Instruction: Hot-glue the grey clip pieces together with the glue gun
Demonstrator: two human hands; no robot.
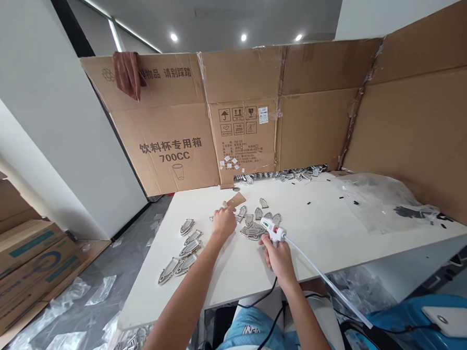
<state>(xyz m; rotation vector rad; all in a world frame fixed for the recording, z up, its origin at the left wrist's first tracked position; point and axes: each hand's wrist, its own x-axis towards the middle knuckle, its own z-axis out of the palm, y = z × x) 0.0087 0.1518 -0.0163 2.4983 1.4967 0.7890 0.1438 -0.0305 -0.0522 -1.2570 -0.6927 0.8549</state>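
Note:
My right hand (279, 256) grips a white hot glue gun (273, 229) above the table, its nozzle tilted toward the upper left. A white stick or tube (325, 280) runs from the gun's rear down to the right. My left hand (223, 221) is low over the table with its fingers curled, close against a small piece of brown cardboard (237, 199). What it holds is hidden. Between the hands lie several silvery pointed metal frames (253, 230), partly heaped. More such frames (190, 247) lie in a loose row left of my left forearm.
Tall cardboard panels (240, 75) stand along the back and right of the white table (315, 233). Metal parts (299, 173) line the back edge. At right lies a clear plastic bag (379, 198). A black cable (270, 324) crosses my lap. Boxes (31, 274) stand left.

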